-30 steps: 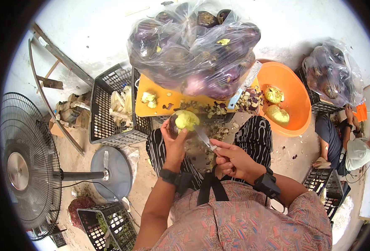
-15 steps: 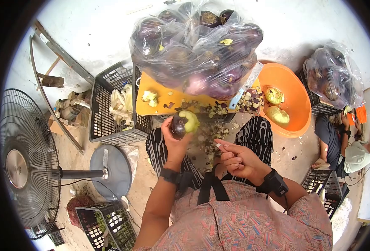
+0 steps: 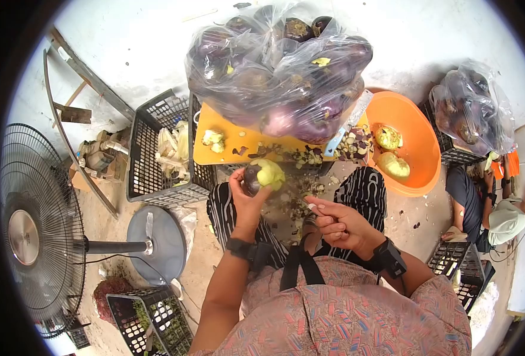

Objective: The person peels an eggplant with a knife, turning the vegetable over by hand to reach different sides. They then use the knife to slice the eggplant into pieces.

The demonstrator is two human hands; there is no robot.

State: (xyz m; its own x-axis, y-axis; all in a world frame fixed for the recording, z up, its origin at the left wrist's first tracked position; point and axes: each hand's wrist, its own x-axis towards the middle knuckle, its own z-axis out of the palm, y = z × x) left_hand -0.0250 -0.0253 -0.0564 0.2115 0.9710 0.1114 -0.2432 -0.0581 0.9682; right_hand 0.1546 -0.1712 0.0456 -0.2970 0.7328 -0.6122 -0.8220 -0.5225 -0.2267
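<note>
My left hand [image 3: 247, 199] is wrapped round a partly peeled eggplant [image 3: 268, 175], dark purple on the left and pale green on its bared side. To the right, my right hand [image 3: 341, 222] is closed, thumb and forefinger pointing toward the eggplant; what it holds is too small and blurred to make out. Beyond both hands, an orange-yellow board [image 3: 215, 153] carries dark peel scraps [image 3: 298, 155] and a pale lump of vegetable [image 3: 214, 140]. A big clear plastic bag of eggplants [image 3: 274, 83] rests on the board. Peeled eggplants [image 3: 394, 166] lie in the orange basin [image 3: 426, 148].
Left of the board stands a black crate [image 3: 146, 124] with pale scraps. A floor fan [image 3: 28, 237] is at far left, and another crate [image 3: 149, 320] below it. At right, a seated person [image 3: 506, 222] is near a second bag of eggplants [image 3: 467, 107]. Peel litters the floor.
More pale flesh now shows on the eggplant, which has turned slightly in my left hand. My right hand has shifted only a little.
</note>
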